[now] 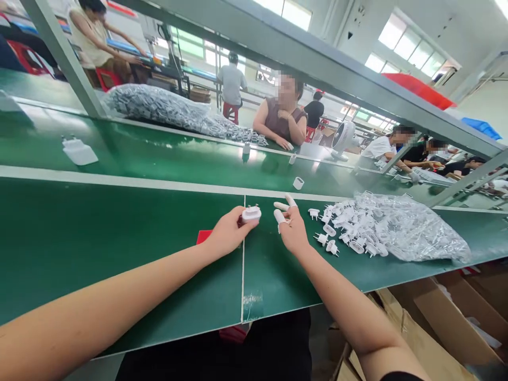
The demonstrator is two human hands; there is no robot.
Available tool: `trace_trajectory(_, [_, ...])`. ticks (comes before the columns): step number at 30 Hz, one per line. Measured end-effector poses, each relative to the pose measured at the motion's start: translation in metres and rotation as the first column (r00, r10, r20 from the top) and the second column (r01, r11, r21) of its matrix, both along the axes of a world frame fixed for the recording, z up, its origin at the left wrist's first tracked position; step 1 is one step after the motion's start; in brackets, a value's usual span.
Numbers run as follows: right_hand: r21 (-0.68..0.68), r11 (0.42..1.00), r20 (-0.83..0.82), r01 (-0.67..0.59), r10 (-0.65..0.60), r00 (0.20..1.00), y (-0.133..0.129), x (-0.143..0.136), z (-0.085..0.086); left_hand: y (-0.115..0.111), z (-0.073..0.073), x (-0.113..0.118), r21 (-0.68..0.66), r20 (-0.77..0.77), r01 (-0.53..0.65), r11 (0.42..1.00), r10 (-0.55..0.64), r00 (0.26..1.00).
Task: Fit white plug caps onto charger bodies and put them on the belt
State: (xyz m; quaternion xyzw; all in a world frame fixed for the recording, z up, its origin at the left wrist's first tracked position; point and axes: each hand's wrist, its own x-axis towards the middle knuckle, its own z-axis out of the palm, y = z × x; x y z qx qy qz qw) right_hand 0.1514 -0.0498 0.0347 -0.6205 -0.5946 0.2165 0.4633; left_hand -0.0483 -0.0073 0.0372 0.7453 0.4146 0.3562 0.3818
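My left hand is closed around a white plug adapter, whose metal pins point up and away from me. To its right, my right hand holds nothing; its fingers are apart and white covers sit on several fingertips. Just beyond that hand, a white plug housing lies on the green belt. A heap of white plug parts with pins spills from a clear plastic bag to the right of my right hand. Under my left wrist a red object shows in part.
A larger-looking white adapter lies on the belt at left. Across it rests a long clear bag of white parts, near a seated person. A metal beam crosses overhead. Cardboard boxes stand below right.
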Motion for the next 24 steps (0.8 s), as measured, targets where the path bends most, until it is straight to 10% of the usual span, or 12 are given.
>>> trace_trajectory(4, [-0.027,0.986,0.275,-0.165,0.166,0.947,0.000,-0.021,-0.008,0.008,0.020,-0.037,-0.075,0.297,-0.155,0.985,0.171,0.939])
trace_trajectory(12, [-0.211,0.857,0.666,-0.471,0.478,0.572,0.027,-0.110,-0.011,0.012,0.033,-0.061,-0.148,0.542,-0.171,0.974,0.225,0.810])
trace_trajectory(24, [-0.146,0.759,0.644,-0.635,0.560,0.521,0.036,-0.107,-0.017,0.008,0.020,-0.079,-0.035,0.413,-0.210,0.977,0.206,0.887])
